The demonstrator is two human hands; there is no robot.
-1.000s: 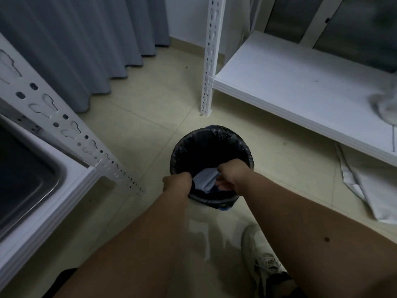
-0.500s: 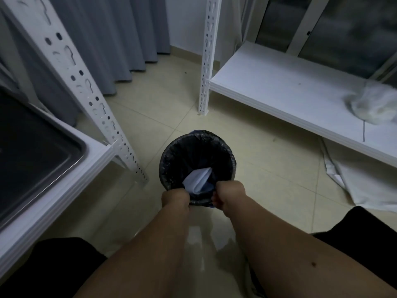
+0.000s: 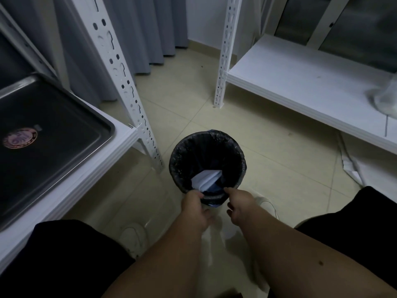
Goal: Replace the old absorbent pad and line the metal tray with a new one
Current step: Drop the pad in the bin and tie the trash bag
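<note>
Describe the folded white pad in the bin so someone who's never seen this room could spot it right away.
Find the round black-lined bin on the tiled floor between the two white shelving units. Inside it, against the wall nearest the person, lies the old pad, just beyond the left hand and right hand. It is the only pale, folded sheet against the dark liner.

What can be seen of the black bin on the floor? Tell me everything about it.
The bin is small, round and dark, lined with a crinkled black bag folded over its rim. It stands upright on the pale tiled floor, between two white shelving units. Inside, against the near wall, lies a folded white pad over something bluish. The left hand and right hand are at its near rim; whether they touch it is unclear.
</note>
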